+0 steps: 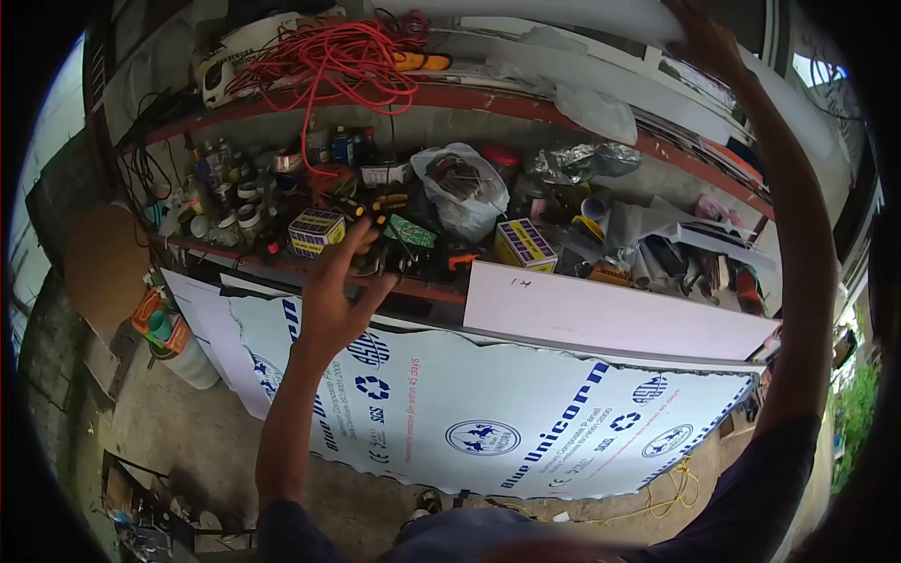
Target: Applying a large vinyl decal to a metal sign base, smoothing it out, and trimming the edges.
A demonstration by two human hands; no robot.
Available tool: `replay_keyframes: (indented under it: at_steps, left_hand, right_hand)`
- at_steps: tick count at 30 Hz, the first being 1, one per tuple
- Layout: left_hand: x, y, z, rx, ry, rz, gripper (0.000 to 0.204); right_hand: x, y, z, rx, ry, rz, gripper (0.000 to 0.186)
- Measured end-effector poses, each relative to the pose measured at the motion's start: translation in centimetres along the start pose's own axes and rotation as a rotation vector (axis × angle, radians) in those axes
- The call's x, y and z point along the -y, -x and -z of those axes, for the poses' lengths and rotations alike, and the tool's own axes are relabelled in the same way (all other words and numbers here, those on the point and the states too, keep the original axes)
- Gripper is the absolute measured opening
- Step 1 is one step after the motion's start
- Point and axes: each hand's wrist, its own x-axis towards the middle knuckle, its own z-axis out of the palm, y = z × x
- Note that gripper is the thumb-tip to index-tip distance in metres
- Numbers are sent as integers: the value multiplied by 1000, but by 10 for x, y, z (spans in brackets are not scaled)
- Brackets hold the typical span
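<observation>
Thumb and fingers spread apart, our left hand [338, 298] hangs in front of the cluttered shelf, its fingertips toward the tools; our right hand [706, 45] is raised high at the upper right, against a long white roll [582, 15], and we cannot tell whether its fingers close around it. We see the white roll at the top of the view, above the upper shelf [469, 100]; its long axis runs left to right, bending down toward the right rim, one end pointing left and the other right, past our raised forearm.

On the upper shelf, toward the left, we have a tangled red cable [328, 66]; on the lower shelf, near our left hand, sit a yellow-and-purple box [316, 232] and a green circuit board [411, 232]; jars [248, 217] crowd the left, and a filled plastic bag [460, 192] stands near the middle. Below, a pale board [610, 314] lies lengthwise along the front; under it we see a wide panel [469, 394] in printed pale-blue film, also long from left to right.

Around us spreads a concrete floor [202, 427] with a yellow cord [690, 488]; a block wall [56, 235] rises at our left, and greenery [852, 422] shows at the right.
</observation>
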Motion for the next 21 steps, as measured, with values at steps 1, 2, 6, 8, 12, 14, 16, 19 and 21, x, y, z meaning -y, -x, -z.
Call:
replay_keyframes:
  at_steps: [1, 2, 6, 8, 12, 14, 16, 19, 21]
  left_hand:
    - [13, 20, -5, -18, -8, 35, 74]
    - [24, 45, -7, -15, -53, 141, 74]
    - [103, 142, 52, -66, -231, 475, 73]
    - [117, 207, 72, -138, -299, 643, 71]
    - [164, 374, 64, -168, -311, 915, 66]
    - [147, 427, 56, 15, -393, 1205, 66]
    - [126, 484, 54, 291, -469, 1511, 68]
    - [105, 529, 10, 412, -131, 1858, 72]
    - [90, 559, -2, 687, 65, 1965, 74]
  right_hand:
    - [-21, -12, -33, -199, 7, 97, 85]
    - [-29, -26, -59, -277, 31, 120, 88]
    - [47, -71, -83, 116, 4, -30, 98]
    - [67, -80, -95, 113, -61, -36, 100]
    - [9, -113, -129, 142, -132, 173, 102]
    - [19, -111, -135, 164, -122, 211, 99]
    - [43, -106, -132, 57, -85, 107, 98]
    - [27, -108, -125, 114, -195, 176, 101]
    - [42, -102, -119, 71, -234, 189, 98]
